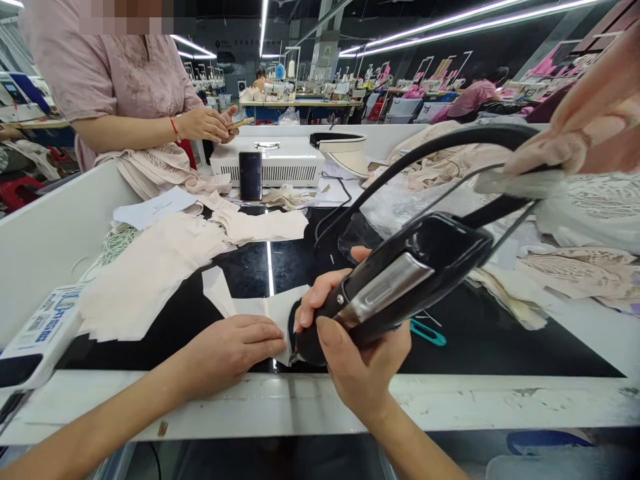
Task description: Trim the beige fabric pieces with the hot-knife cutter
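In my right hand is a black corded handheld power tool with a silver metal strip on its side. My fingers wrap round its lower body, and its small tip points down to the left. That tip is at the edge of a small white fabric piece on the black tabletop. My left hand lies on this piece with fingers stretched out, just left of the tip. A black cable arcs over the tool. Whether the tip touches the fabric is unclear.
Stacked cream fabric pieces lie left, near a white-and-blue box. Behind stand a phone and a white vented unit. A teal thread snipper lies right. A co-worker stands back left; a blurred hand-like shape is upper right.
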A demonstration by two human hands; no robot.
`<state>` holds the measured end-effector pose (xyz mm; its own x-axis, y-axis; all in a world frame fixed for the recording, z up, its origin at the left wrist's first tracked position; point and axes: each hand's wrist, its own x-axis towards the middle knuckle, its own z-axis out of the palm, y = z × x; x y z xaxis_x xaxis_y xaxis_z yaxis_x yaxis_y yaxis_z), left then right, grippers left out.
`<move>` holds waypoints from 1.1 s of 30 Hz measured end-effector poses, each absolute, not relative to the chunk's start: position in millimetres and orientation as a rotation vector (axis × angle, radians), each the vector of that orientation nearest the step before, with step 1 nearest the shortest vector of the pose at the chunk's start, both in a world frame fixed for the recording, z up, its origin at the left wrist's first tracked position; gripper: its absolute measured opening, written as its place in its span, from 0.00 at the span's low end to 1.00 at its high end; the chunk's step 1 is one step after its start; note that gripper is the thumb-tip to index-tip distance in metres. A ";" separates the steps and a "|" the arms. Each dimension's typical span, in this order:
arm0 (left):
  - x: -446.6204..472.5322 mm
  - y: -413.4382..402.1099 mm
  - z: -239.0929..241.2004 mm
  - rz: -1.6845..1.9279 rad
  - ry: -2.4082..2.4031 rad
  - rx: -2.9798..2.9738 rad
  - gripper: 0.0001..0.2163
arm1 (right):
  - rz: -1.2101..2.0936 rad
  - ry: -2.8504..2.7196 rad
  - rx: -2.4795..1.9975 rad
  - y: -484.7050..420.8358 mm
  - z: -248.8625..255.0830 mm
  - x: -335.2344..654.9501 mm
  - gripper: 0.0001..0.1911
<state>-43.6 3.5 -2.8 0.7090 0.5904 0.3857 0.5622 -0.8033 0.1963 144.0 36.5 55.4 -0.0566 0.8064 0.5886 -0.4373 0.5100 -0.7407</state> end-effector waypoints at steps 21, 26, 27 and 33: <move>-34.0 4.4 26.5 0.669 0.916 2.863 0.16 | 0.887 -1.197 -0.487 92.6 57.7 169.1 0.16; -11.7 25.9 18.2 0.754 0.975 2.953 0.12 | 0.869 -1.219 -0.531 93.2 55.6 166.9 0.17; -8.0 29.4 15.6 0.770 0.982 2.968 0.12 | 0.867 -1.221 -0.541 93.9 55.5 166.5 0.17; 2.0 41.1 4.0 0.720 1.036 3.001 0.10 | 0.852 -1.228 -0.591 95.0 52.2 165.3 0.18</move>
